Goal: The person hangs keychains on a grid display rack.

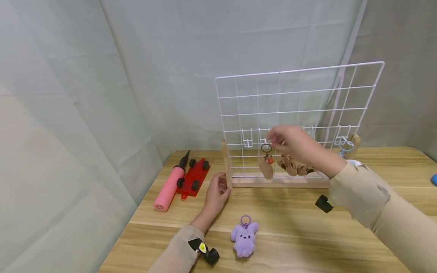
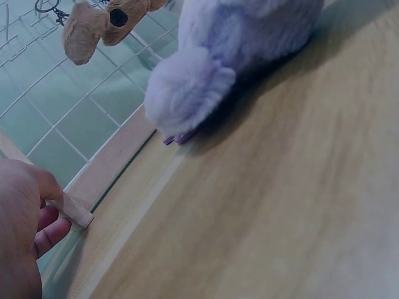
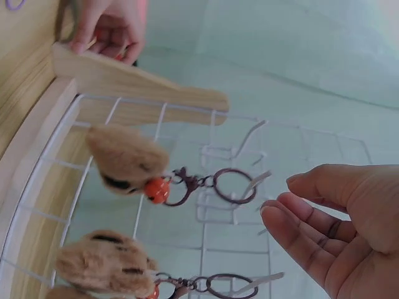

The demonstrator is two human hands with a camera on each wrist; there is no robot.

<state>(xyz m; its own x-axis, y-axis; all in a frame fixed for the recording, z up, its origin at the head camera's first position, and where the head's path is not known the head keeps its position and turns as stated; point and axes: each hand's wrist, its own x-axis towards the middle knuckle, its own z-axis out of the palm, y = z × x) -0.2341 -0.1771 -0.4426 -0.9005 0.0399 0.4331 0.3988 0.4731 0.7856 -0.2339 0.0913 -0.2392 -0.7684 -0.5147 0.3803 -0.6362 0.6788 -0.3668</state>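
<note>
A white wire grid rack [image 1: 300, 70] stands upright in a wooden base. My left hand [image 1: 216, 195] grips the front of its left wooden side piece [image 1: 227, 163], fingers curled round it in the left wrist view. A brown plush keychain [image 3: 124, 156] with an orange bell hangs by its dark ring from a white hook on the grid. Beside that ring, my right hand [image 3: 349, 230] holds nothing, thumb and fingertips apart and just off the hook's tip. Another brown plush keychain [image 3: 106, 265] hangs from a neighbouring hook. On the table lies a purple plush keychain [image 1: 244, 240].
Left of the rack lie a pink hand pump [image 1: 169, 189] with a black nozzle and a red toy car [image 1: 194, 178] with black wheels. A light-blue ring [image 1: 346, 145] hangs at the rack's right end. Something blue [image 1: 434, 179] sits at the right edge.
</note>
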